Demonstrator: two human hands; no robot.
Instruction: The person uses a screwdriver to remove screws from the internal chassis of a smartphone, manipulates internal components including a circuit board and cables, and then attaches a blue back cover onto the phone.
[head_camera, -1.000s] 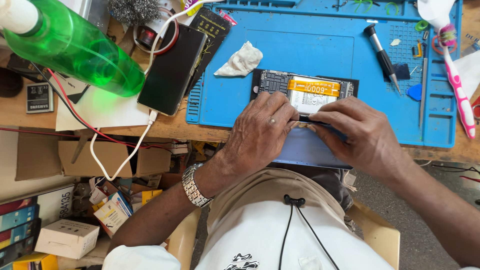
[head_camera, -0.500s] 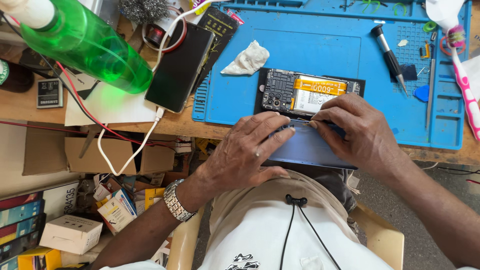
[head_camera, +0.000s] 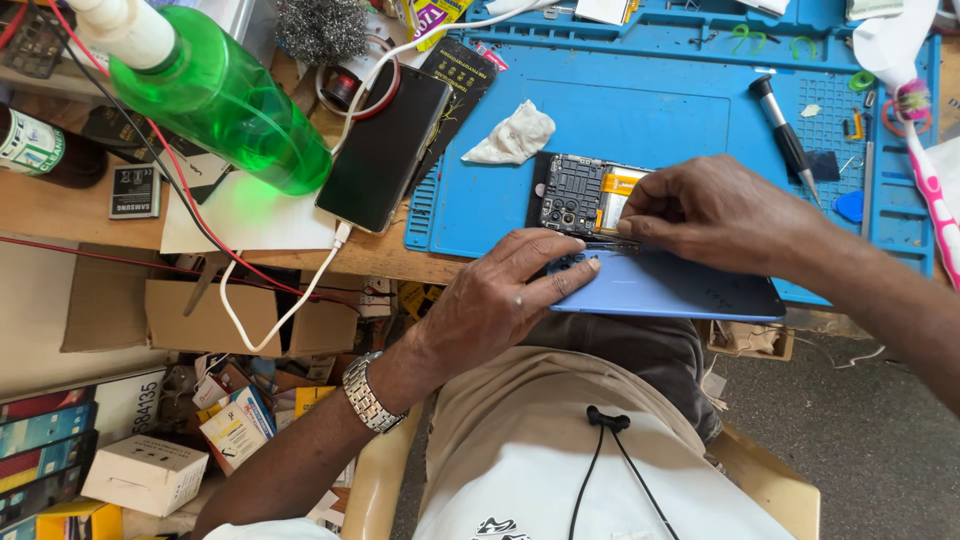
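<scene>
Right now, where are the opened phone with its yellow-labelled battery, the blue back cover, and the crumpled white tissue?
Opened phone (head_camera: 572, 193), head view, on its dark circuit board.
Blue back cover (head_camera: 680, 288), head view, mid panel.
Crumpled white tissue (head_camera: 515, 135), head view, centre of the wad.

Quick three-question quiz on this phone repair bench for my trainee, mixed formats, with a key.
1. True or false: the blue back cover lies under the left hand.
2. Which hand touches the opened phone: A left, B right?
3. Fill in: the white cable plugs into the black ____ left of the blue mat.

Key: 1 true; 2 B; 3 phone.
</scene>
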